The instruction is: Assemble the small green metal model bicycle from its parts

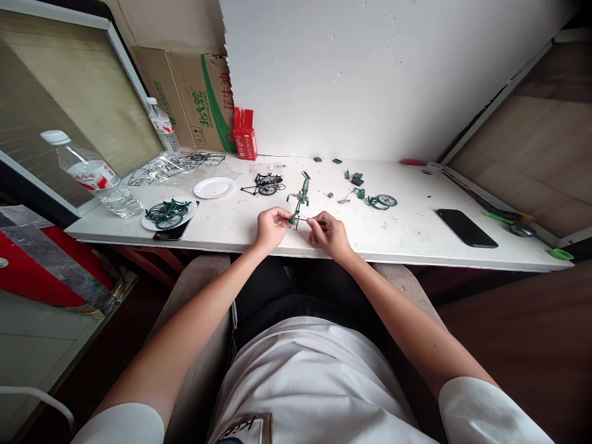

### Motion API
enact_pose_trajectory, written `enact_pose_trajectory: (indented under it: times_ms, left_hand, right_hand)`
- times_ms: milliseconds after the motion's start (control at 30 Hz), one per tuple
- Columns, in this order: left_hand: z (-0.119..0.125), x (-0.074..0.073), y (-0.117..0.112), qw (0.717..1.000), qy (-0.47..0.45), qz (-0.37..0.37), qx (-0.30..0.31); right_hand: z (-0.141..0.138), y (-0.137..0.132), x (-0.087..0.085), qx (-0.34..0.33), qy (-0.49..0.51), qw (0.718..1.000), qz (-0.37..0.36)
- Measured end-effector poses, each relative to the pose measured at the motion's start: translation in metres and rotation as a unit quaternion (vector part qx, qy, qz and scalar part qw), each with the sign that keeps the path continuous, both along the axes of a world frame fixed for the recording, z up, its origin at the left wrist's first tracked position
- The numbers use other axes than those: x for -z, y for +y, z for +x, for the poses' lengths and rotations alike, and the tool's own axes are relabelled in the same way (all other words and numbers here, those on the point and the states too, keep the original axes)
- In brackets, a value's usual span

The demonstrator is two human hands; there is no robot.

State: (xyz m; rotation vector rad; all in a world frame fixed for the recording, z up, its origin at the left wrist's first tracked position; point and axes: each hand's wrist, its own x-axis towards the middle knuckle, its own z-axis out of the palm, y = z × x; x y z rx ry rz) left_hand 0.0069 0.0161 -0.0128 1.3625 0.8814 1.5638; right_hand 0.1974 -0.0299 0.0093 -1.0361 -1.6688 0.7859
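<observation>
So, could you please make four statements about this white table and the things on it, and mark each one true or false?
1. The left hand holds a small green model bicycle. True.
2. The small red cardboard box is left of the large brown cardboard carton. False: the box is right of the carton.
3. Both clear plastic bottles lack caps. False: both bottles wear white caps.
4. A dark phone lies partly under the round white paper plate holding green parts. True.

White shirt (pixel 319 376), black trousers (pixel 263 293)
</observation>
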Motion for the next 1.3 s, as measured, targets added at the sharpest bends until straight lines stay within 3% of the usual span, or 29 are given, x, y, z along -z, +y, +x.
enact_pose_trajectory:
  times_ms: [533, 667, 833, 1033, 1167, 1233, 1300]
  left_hand:
    - [0.000, -0.006, -0.001, 0.999, -0.024, -0.034, 0.001]
    - [-0.001, -0.005, 0.002, 0.998, -0.032, -0.049, -0.023]
    - [-0.004, -0.001, 0.007, 0.995, -0.061, -0.046, -0.063]
    - [-0.002, -0.003, 0.006, 0.990, -0.104, -0.066, -0.065]
    - [0.001, -0.005, 0.005, 0.988, -0.125, -0.074, -0.053]
    - [0.001, -0.006, 0.005, 0.987, -0.133, -0.079, -0.044]
    - [0.002, -0.007, 0.005, 0.987, -0.127, -0.086, -0.045]
  right_hand:
    - [0.001, 0.004, -0.003, 0.010, -0.040, 0.999, 0.025]
    - [0.001, 0.008, -0.002, 0.061, -0.073, 0.992, 0.080]
    - [0.010, 0.022, 0.009, 0.157, -0.161, 0.965, 0.138]
    - [0.018, 0.025, 0.013, 0.196, -0.270, 0.941, 0.061]
    - [0.020, 0.022, -0.007, 0.186, -0.295, 0.936, 0.049]
    - [0.023, 0.014, -0.034, 0.158, -0.250, 0.951, 0.085]
    - [0.029, -0.004, -0.072, 0.117, -0.191, 0.961, 0.162]
